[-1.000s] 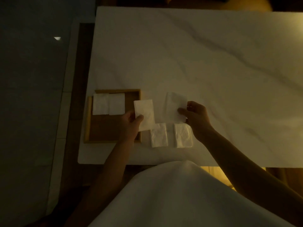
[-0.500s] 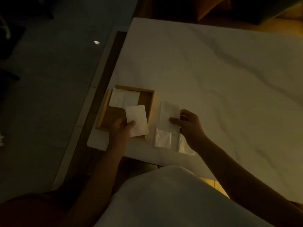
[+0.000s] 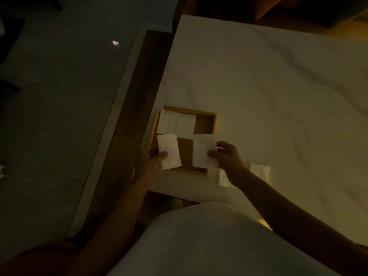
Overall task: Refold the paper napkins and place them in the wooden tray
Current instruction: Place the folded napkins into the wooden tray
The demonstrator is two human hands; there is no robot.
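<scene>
A square wooden tray [image 3: 209, 118] sits near the table's left front corner. Two folded white napkins [image 3: 176, 123] lie side by side along its far side. My left hand [image 3: 149, 160] pinches a folded napkin [image 3: 168, 151] over the tray's near left part. My right hand [image 3: 227, 156] holds another folded napkin [image 3: 204, 150] over the tray's near right part. Two more napkins [image 3: 259, 172] lie on the table to the right of the tray, one partly hidden by my right wrist.
The white marble table [image 3: 268, 86] stretches far and right. Its left edge borders a dark wooden strip [image 3: 137, 96] and a grey tiled floor. My white garment [image 3: 209, 242] fills the near foreground. The light is dim.
Both hands have carried their napkins leftward; they are over the tray. The right hand's napkin was over the table to the right of the tray. The view has swung as well.
</scene>
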